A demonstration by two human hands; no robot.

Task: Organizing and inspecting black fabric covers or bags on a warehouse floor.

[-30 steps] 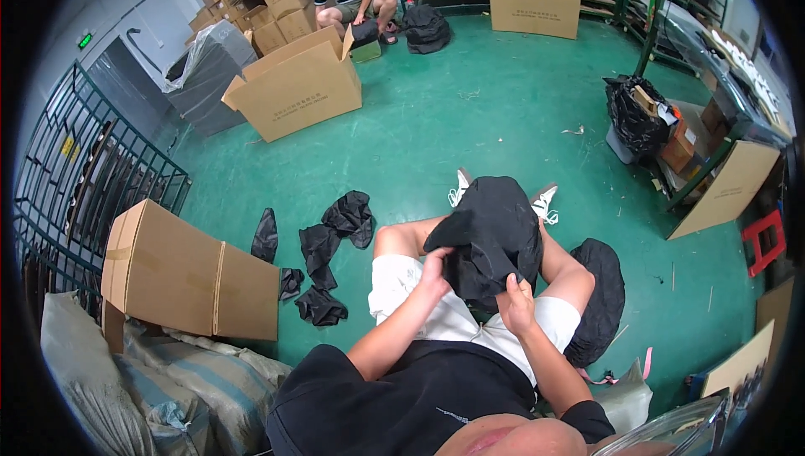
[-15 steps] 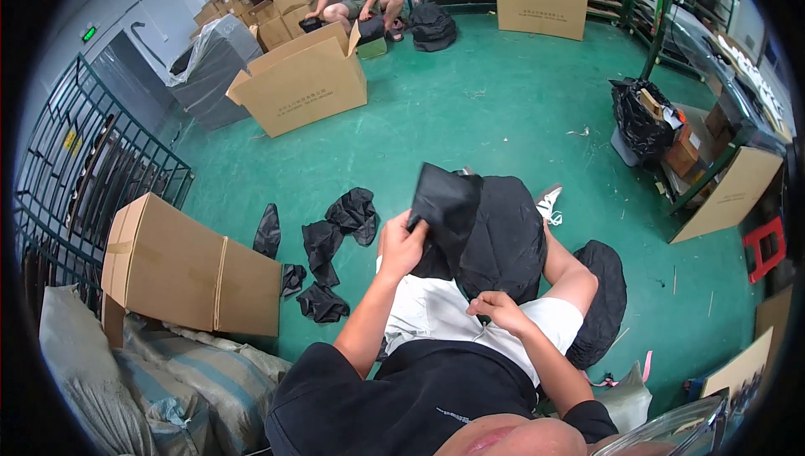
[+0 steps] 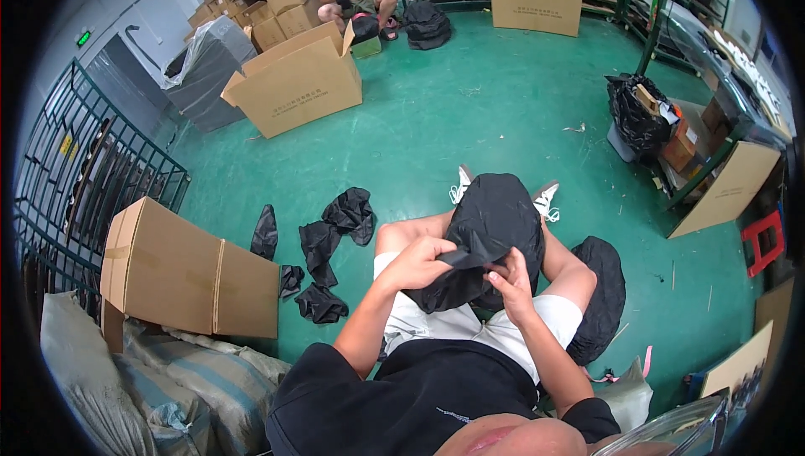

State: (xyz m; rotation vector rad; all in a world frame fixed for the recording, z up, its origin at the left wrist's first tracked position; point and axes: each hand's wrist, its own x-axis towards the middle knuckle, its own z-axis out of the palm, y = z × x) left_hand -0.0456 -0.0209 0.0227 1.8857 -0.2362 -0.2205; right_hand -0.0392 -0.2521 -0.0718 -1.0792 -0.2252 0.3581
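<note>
The large black bundle (image 3: 503,200) sat between the person's bent knees, its far edge near the white shoes (image 3: 545,202) and its sides hemmed in by the legs. Green floor (image 3: 436,133) spread beyond the bundle as far as an open carton (image 3: 302,91), ahead and to its left. On the bundle's left, past the left knee, loose black pieces (image 3: 350,215) lay scattered up to the edge of a tall cardboard box (image 3: 193,280). A second black bundle (image 3: 599,297) bordered the right knee, to the first one's right, and farther right stood a red stool (image 3: 763,242).

The black cloth (image 3: 440,290) hung over the bundle's near left part, its lower end against the white shorts (image 3: 436,322). The left hand (image 3: 415,263), at the bundle's left edge, was closed on the cloth's upper rim, knuckles up, elbow bent. The right hand (image 3: 511,280), at the bundle's near edge, had fingers raised and curled with the thumb apart, right by the cloth's other end; whether it pinched the fabric could not be told.
</note>
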